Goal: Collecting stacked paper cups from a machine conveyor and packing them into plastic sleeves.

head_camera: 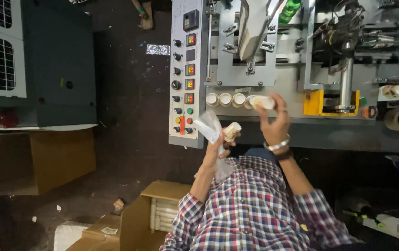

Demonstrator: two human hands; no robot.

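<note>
Gripping a paper cup stack (231, 131) and plastic bag (210, 128), left hand (218, 146); right hand (274, 122) clamps another stack (263, 102).

Colours around the cup machine

Shirt (250, 209) was red, navy and white plaid; cream paper cups (225, 99) sat at 12 o'clock from it, by a yellow bracket (313, 103) at 3 o'clock and a grey control panel (184, 69) with red-green readouts.

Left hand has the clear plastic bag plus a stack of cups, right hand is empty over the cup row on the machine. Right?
Not quite. In the head view the right hand is not empty: it grips a stack of cups. The left hand does hold the clear plastic bag and a cup stack.
</note>
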